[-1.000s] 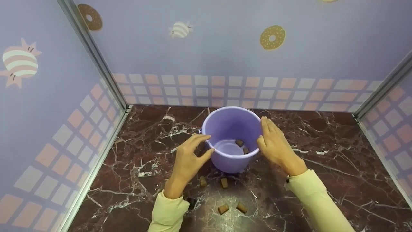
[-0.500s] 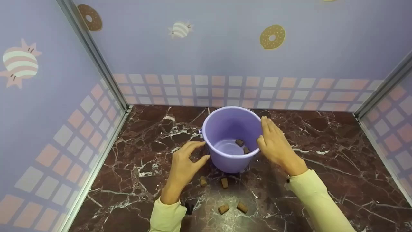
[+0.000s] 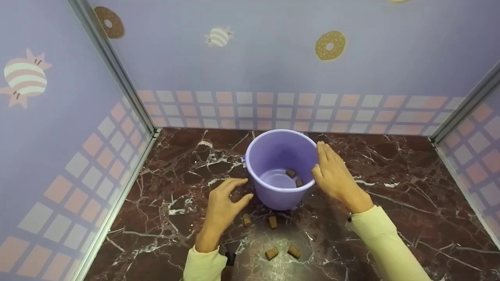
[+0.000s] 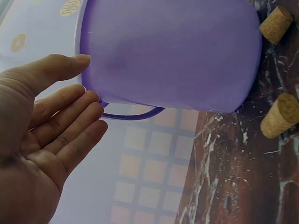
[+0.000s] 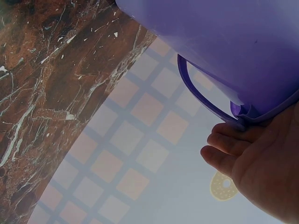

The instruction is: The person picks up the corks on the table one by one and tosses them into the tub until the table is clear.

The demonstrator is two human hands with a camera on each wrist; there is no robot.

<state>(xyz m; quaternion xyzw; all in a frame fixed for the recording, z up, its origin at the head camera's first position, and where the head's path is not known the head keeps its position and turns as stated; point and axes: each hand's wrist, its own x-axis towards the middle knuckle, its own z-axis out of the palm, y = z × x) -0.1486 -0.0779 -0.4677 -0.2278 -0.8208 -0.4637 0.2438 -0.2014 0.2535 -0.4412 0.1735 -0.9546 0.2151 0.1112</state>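
A purple bucket (image 3: 279,199) stands upright on the marbled tabletop, with two corks (image 3: 290,173) lying on its bottom. Beside its near left side is my left hand (image 3: 221,207), thumb and fingers spread apart with nothing between them, just off the wall. My right hand (image 3: 335,177) rests at the right rim, its fingers fairly straight; the right wrist view has this hand (image 5: 266,156) by the joint of the purple handle (image 5: 201,95). Several corks lie in front of the bucket, among them a cork (image 3: 272,222) near its base and a cork (image 3: 293,251) closer to me.
Patterned lilac panels (image 3: 265,70) enclose the back and both sides of the tabletop (image 3: 183,187), with metal strips (image 3: 117,66) at the corners. A small black thing (image 3: 230,258) shows beside the left sleeve (image 3: 205,265).
My left hand has let go of the bucket's left rim and drawn back, down and slightly left. The right hand, bucket and corks look unmoved.
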